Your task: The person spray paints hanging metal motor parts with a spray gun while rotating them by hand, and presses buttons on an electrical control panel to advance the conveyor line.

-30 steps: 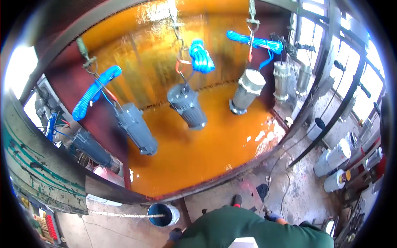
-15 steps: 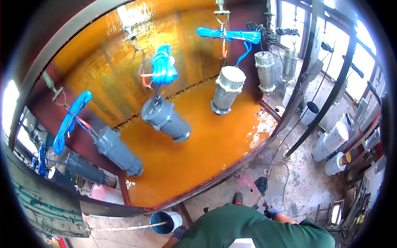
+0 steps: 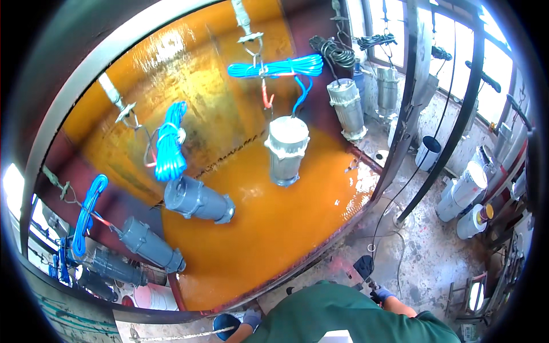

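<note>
My left hand (image 3: 251, 318), in a grey-blue glove, is at the right side of a white bucket (image 3: 227, 321) with a blue inside, near the bottom edge. Its fingers are too small to make out. At the lower right my gloved right hand (image 3: 382, 294) is closed on a small dark metallic tool that looks like a spray gun (image 3: 372, 283). A thin dark hose (image 3: 374, 243) runs down toward it. Ahead hang cylindrical motor-like pumps: a silver one (image 3: 287, 150), and two dark grey ones (image 3: 199, 200) (image 3: 150, 244), each with a coiled blue cable above.
The pumps hang before an orange-coated booth (image 3: 269, 223) with a raised front edge (image 3: 274, 280). More silver pumps (image 3: 346, 108) hang at the right. Dark metal posts (image 3: 449, 134) cross there. White buckets (image 3: 463, 191) stand along the right wall. A dark object (image 3: 363, 267) lies near my right hand.
The view has shifted, so the hanging pumps appear farther left and lower. My left hand has come up to the bucket's rim. My right hand keeps the tool.
</note>
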The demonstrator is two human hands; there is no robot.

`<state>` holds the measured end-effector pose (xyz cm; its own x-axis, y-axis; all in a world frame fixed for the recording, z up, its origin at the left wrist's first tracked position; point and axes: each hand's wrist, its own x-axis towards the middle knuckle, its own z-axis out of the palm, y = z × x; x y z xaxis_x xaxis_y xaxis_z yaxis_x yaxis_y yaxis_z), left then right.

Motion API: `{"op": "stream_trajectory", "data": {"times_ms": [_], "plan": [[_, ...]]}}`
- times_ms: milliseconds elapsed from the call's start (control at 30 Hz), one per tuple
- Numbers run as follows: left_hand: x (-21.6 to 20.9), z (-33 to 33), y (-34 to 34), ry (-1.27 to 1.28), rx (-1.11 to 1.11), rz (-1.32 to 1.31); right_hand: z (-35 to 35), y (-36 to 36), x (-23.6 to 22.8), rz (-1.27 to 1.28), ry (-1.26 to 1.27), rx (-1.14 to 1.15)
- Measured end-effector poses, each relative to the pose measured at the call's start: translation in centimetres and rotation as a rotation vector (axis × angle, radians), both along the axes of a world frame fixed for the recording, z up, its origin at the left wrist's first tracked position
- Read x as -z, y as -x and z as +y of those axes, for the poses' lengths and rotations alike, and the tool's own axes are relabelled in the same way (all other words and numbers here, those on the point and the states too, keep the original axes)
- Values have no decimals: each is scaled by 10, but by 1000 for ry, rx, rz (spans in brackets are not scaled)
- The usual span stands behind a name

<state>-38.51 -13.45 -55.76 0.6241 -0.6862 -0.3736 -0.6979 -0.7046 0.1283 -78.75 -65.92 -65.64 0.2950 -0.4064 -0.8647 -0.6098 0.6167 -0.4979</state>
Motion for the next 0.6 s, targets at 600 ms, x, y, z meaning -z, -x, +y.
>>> {"op": "stream_trajectory", "data": {"times_ms": [600], "plan": [[-213, -389, -131, 982, 62, -224, -69, -88, -46, 147, 500, -321]]}}
